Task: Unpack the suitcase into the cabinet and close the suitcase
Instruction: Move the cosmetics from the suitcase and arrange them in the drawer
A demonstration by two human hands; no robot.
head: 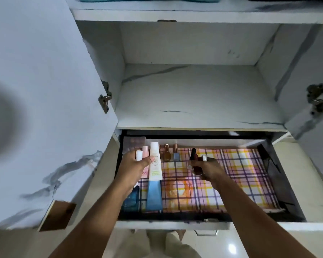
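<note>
Plaid-lined drawer open in the cabinet. My left hand grips a white tube; my right hand grips small bottles. I'd set them upright along the back edge, beside the nail polishes. Suitcase not in view.

Both hands over open drawer: left hand grips white tube, right hand holds small bottles.

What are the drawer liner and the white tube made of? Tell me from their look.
Drawer liner: probably paper or thin vinyl; flat printed plaid with a slight sheen. White tube: likely soft plastic with a matte finish; its end is flat and crimped, its cap rounded.
</note>
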